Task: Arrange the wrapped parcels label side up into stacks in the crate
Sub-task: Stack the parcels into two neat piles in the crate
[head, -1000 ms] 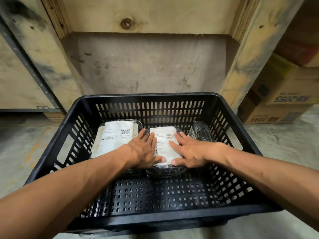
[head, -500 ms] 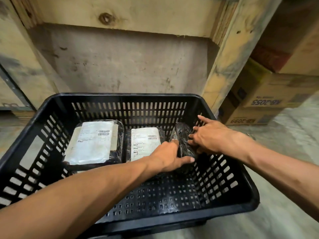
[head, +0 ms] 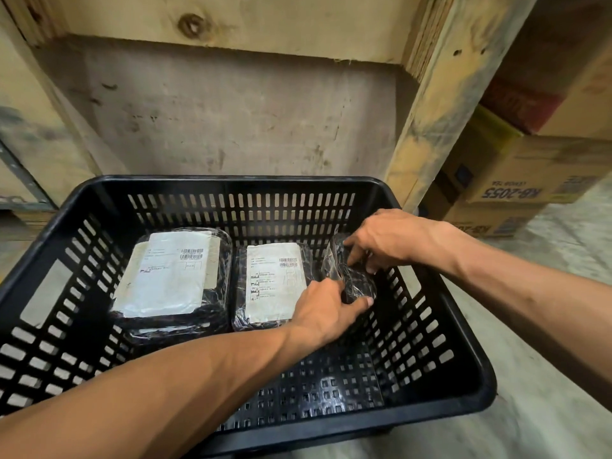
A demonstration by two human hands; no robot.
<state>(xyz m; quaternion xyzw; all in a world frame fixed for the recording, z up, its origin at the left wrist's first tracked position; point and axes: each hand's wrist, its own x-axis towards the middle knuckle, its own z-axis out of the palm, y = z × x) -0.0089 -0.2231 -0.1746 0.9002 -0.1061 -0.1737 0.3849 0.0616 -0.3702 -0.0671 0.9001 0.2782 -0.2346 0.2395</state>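
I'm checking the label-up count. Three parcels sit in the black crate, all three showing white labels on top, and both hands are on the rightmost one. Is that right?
Not quite. Only two show labels: the left parcel and the middle parcel. The rightmost parcel, held by the left hand and right hand, shows only dark wrap in the head view. The rest holds: three parcels in the black crate.

My crate (head: 212, 187) is black with slotted walls. The parcels (head: 172, 276) are glossy black wrap with white barcoded labels; the right parcel (head: 354, 279) shows only black.
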